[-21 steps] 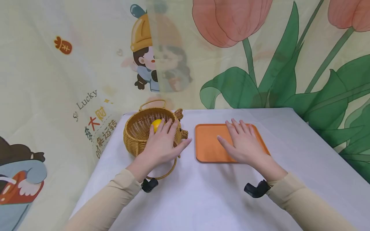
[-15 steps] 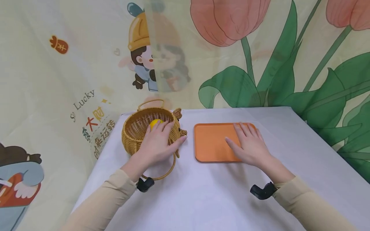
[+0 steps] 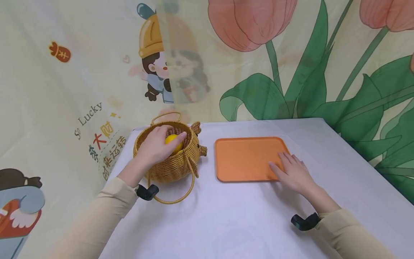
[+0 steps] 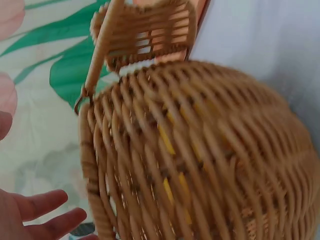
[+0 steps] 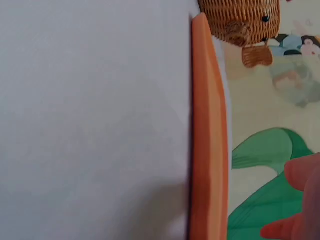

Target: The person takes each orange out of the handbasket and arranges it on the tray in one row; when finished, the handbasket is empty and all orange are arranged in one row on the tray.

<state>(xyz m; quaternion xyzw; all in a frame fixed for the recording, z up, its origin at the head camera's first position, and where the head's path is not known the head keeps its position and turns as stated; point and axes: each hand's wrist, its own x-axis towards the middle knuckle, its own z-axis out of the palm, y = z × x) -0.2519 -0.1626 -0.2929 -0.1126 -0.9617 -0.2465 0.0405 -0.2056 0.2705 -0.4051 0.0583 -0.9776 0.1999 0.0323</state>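
A wicker basket (image 3: 171, 169) shaped like a pig stands at the left of the table. Inside it lies a smooth, rounded yellow thing (image 3: 174, 143), partly hidden by my left hand (image 3: 154, 144). That hand hovers over the basket's opening, thumb and fingers spread to either side of the yellow thing. In the left wrist view its fingers (image 4: 45, 205) show apart beside the rim, and yellow glints through the weave. My right hand (image 3: 295, 172) is held loosely spread over the right edge of an orange tray (image 3: 247, 160), gripping nothing.
The basket's long handle (image 3: 174, 202) hangs down in front onto the white-covered table (image 3: 220, 216). A second small handle (image 3: 166, 114) stands up at its back rim. Behind the table hangs a printed cloth (image 3: 252, 97) with tulips.
My left hand has moved left and in over the basket's opening around the yellow thing. The right hand has drawn back to the right, off the tray's middle.
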